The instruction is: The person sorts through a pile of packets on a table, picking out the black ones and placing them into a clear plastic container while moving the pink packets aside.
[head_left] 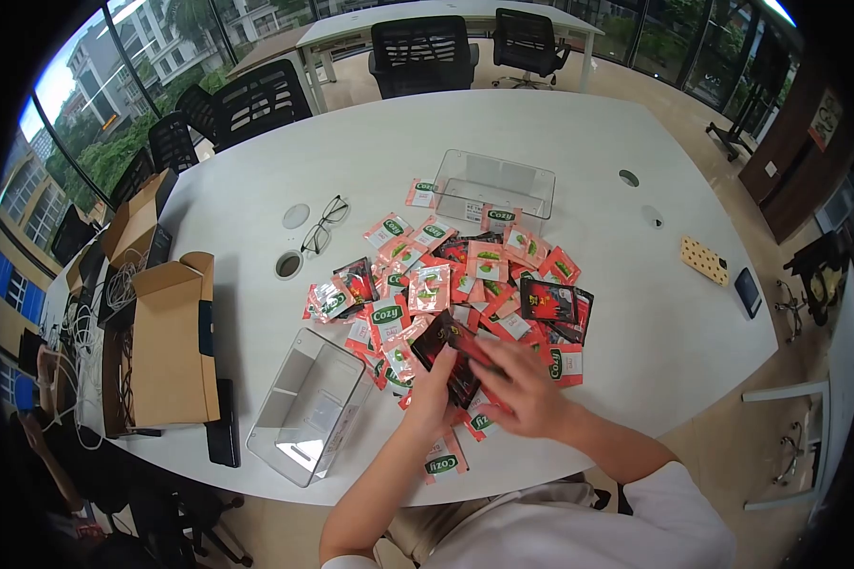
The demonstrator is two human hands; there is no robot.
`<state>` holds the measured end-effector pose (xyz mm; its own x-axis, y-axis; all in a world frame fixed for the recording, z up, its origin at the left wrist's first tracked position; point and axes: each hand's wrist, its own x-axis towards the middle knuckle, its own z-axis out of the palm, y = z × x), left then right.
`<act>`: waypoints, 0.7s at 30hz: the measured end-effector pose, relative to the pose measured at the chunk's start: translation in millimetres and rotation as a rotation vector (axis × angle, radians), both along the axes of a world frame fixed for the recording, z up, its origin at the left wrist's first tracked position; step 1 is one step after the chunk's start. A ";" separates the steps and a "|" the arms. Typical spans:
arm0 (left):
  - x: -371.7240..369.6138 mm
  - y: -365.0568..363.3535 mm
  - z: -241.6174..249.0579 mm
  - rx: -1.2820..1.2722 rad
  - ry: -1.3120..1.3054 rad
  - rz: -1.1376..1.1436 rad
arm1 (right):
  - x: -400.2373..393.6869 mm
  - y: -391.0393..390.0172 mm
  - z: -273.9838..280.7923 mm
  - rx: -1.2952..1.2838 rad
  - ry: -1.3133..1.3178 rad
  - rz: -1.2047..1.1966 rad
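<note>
A heap of red, pink and black packets [430, 287] lies on the white table, several of them marked "Cozy". Over its near side, my left hand [434, 391] is closed on black packets [436, 341]. My right hand [525, 391] is beside it at the right, its fingers together against the same black packets; what it pinches, if anything, is partly hidden. Right of my hands, more black packets [548, 301] rest on the heap. A clear plastic bin [299, 379] stands left of the heap, and another clear bin [531, 175] is behind it.
Glasses [324, 225] lie at the back left near round table holes. Open cardboard boxes [176, 360] with cables and a black case [223, 427] are on the left. A yellow dotted case [704, 261] and a phone [748, 292] lie right. Another person's arm [52, 465] shows lower left.
</note>
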<state>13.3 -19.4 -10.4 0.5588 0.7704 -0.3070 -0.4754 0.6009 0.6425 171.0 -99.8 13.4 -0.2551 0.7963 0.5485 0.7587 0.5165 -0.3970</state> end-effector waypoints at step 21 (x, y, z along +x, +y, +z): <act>-3.0 13.6 2.3 -0.172 -0.329 -0.106 | 75.4 15.5 -20.8 -0.270 -0.066 -0.753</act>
